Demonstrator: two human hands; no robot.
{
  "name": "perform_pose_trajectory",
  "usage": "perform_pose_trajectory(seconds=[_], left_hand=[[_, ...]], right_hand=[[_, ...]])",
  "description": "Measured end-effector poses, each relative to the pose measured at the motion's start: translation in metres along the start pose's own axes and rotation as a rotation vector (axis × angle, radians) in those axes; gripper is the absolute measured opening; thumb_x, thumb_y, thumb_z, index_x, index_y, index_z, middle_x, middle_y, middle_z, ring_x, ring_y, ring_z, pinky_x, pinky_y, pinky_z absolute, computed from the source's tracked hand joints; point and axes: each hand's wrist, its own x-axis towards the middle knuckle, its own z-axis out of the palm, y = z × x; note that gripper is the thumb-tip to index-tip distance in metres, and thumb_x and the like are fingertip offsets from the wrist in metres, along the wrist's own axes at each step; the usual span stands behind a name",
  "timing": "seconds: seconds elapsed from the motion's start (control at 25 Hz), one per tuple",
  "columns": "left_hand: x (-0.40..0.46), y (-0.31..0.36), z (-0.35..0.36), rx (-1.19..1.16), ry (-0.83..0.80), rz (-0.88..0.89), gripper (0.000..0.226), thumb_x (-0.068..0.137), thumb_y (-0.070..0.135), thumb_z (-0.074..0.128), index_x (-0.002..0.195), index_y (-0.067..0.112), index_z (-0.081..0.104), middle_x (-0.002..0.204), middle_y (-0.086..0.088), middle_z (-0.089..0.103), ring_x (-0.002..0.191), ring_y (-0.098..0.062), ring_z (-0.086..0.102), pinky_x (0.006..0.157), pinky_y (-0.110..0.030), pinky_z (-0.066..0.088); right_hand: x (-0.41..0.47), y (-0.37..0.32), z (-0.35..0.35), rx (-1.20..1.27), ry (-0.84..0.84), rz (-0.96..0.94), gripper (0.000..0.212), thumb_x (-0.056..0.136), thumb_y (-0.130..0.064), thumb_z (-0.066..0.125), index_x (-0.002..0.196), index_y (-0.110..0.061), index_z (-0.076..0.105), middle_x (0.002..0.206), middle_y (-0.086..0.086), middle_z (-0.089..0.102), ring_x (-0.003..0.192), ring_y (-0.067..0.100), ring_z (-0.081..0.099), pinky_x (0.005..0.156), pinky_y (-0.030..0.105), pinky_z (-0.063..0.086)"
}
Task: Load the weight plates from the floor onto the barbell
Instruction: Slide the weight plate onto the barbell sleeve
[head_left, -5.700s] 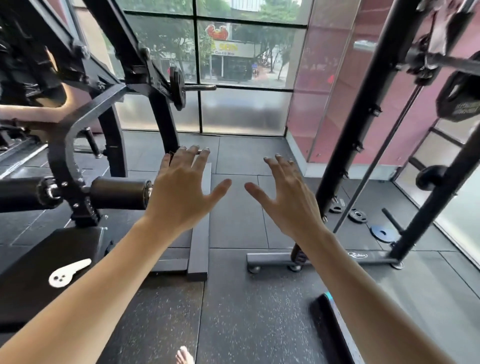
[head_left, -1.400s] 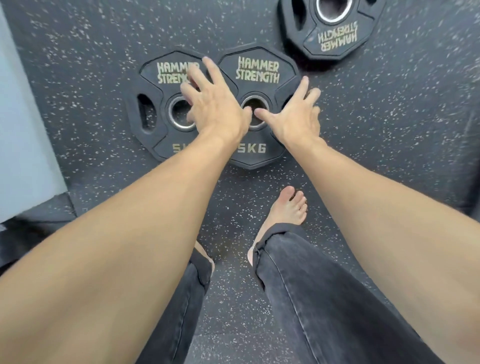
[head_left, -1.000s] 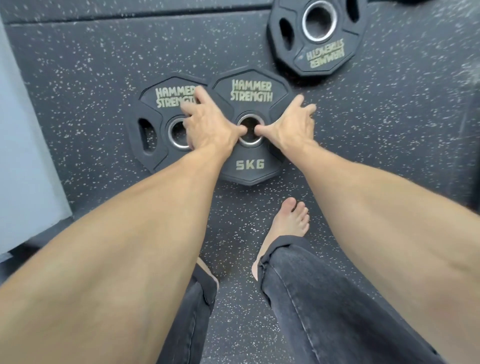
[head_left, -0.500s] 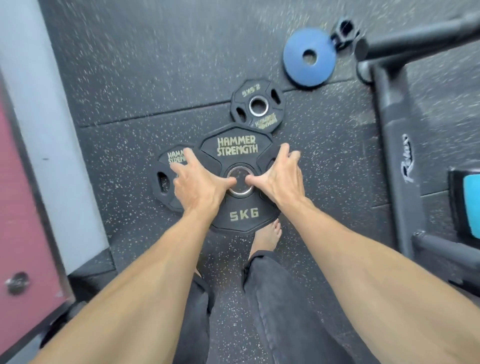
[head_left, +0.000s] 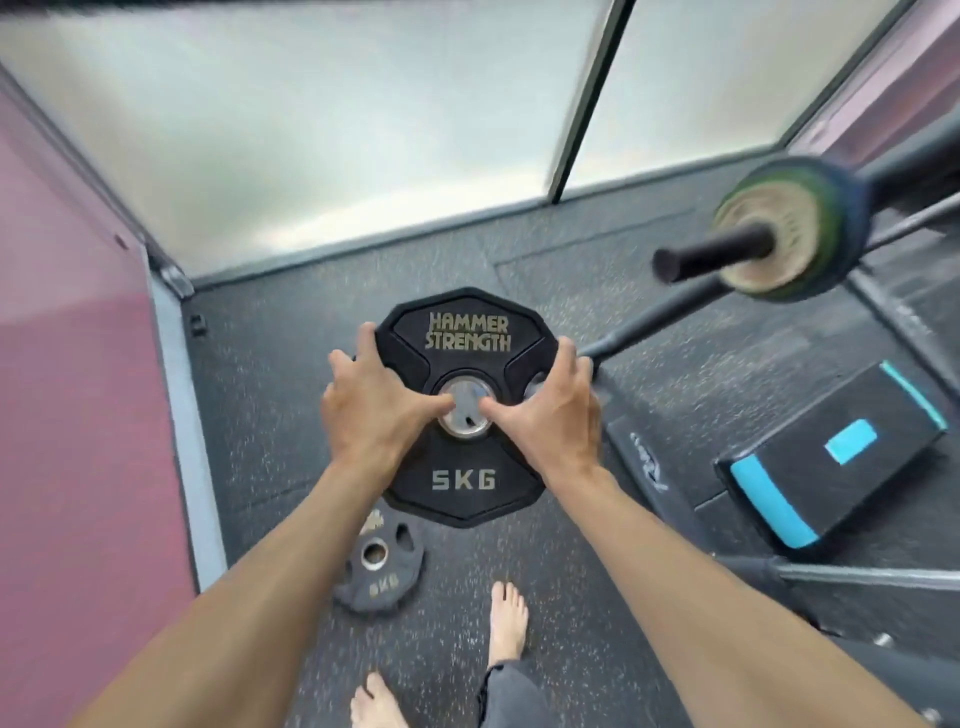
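I hold a black 5 kg weight plate (head_left: 464, 480) marked HAMMER STRENGTH up off the floor, flat side toward me. My left hand (head_left: 369, 402) grips its left rim with the thumb at the steel centre hole. My right hand (head_left: 553, 410) grips the right rim the same way. The barbell sleeve (head_left: 709, 254) points at me at upper right, with a blurred round plate (head_left: 784, 228) on it. A second black 5 kg plate (head_left: 379, 564) lies flat on the floor below the held one.
The black rack's base bar (head_left: 649, 467) runs along the floor to the right. A black and blue step box (head_left: 836, 457) sits beside it. A pink wall panel (head_left: 72, 415) stands at the left, frosted glass (head_left: 337, 114) ahead. My bare feet (head_left: 506, 623) stand on the speckled rubber floor.
Both hands closed on the top 5 kg plate and lifted it off the floor. The view has risen from the floor toward the window, and the barbell end has come into sight.
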Motion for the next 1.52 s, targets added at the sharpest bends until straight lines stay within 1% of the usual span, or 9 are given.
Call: perform_pose_trajectory(seconds=[0.2,0.36,0.52,0.64,0.8,0.96,1.08,1.28,1.52], left_hand=[[-0.037,0.116,-0.141,-0.255,0.185,0.365,0.096,0.049,0.053,0.090,0.131,0.030,0.046,0.108,-0.001,0.057,0.096,-0.022,0.058,0.084,-0.036,0.043],[-0.080,0.203,-0.235,-0.486,0.297,0.570,0.108,0.044,0.061,0.089,0.137,0.032,0.045,0.127,0.006,0.060,0.117,-0.017,0.057,0.098,-0.038,0.044],[-0.134,0.274,-0.299,-0.693,0.331,0.792,0.111,0.043,0.067,0.087,0.140,0.036,0.044,0.136,0.011,0.059,0.124,-0.010,0.057,0.105,-0.040,0.047],[-0.183,0.321,-0.320,-0.838,0.262,0.956,0.111,0.047,0.064,0.090,0.143,0.033,0.044,0.138,0.014,0.058,0.126,-0.005,0.055,0.106,-0.037,0.046],[-0.251,0.376,-0.322,-1.030,0.066,1.134,0.108,0.051,0.061,0.092,0.144,0.033,0.044,0.138,0.011,0.059,0.127,-0.011,0.057,0.107,-0.044,0.046],[-0.328,0.419,-0.321,-1.125,-0.052,1.277,0.107,0.057,0.055,0.093,0.146,0.023,0.044,0.140,0.010,0.058,0.129,-0.006,0.055,0.109,-0.039,0.045],[-0.387,0.436,-0.315,-1.175,-0.170,1.357,0.104,0.061,0.053,0.091,0.147,0.018,0.044,0.140,0.008,0.059,0.129,-0.007,0.055,0.110,-0.038,0.044],[-0.466,0.448,-0.287,-1.153,-0.348,1.356,0.083,0.064,0.044,0.092,0.136,0.029,0.054,0.126,0.014,0.066,0.118,-0.005,0.062,0.101,-0.031,0.050],[-0.502,0.457,-0.251,-0.994,-0.393,1.368,0.074,0.068,0.058,0.081,0.133,0.044,0.050,0.124,0.016,0.065,0.114,-0.002,0.061,0.101,-0.037,0.050]], right_hand=[[-0.020,-0.098,-0.178,0.094,0.431,-0.150,0.107,0.054,-0.057,0.086,0.140,-0.016,0.040,0.115,0.007,0.050,0.100,0.032,0.062,0.080,0.039,0.053],[-0.055,-0.162,-0.310,0.110,0.707,-0.218,0.109,0.053,-0.058,0.085,0.145,-0.023,0.040,0.113,0.001,0.046,0.102,0.028,0.061,0.080,0.037,0.051],[-0.106,-0.192,-0.415,0.177,0.949,-0.278,0.108,0.051,-0.058,0.086,0.144,-0.026,0.042,0.114,0.002,0.047,0.099,0.027,0.061,0.080,0.039,0.053],[-0.152,-0.188,-0.483,0.184,1.099,-0.277,0.111,0.048,-0.060,0.087,0.145,-0.029,0.043,0.114,0.003,0.047,0.102,0.025,0.059,0.086,0.040,0.053],[-0.221,-0.175,-0.557,0.133,1.220,-0.176,0.111,0.046,-0.061,0.087,0.144,-0.038,0.041,0.118,0.001,0.046,0.108,0.025,0.058,0.088,0.041,0.051],[-0.289,-0.154,-0.616,0.026,1.343,-0.065,0.110,0.049,-0.063,0.087,0.144,-0.039,0.039,0.119,0.000,0.044,0.108,0.023,0.055,0.081,0.033,0.045],[-0.338,-0.127,-0.648,-0.003,1.389,0.003,0.109,0.049,-0.063,0.086,0.144,-0.042,0.037,0.117,-0.002,0.042,0.105,0.022,0.056,0.080,0.035,0.044],[-0.393,-0.075,-0.677,-0.006,1.397,0.119,0.110,0.049,-0.058,0.090,0.144,-0.042,0.038,0.114,-0.001,0.044,0.104,0.024,0.058,0.083,0.041,0.050],[-0.411,-0.018,-0.683,0.069,1.381,0.211,0.105,0.056,-0.050,0.092,0.146,-0.045,0.037,0.112,-0.001,0.044,0.095,0.019,0.055,0.077,0.030,0.042]])
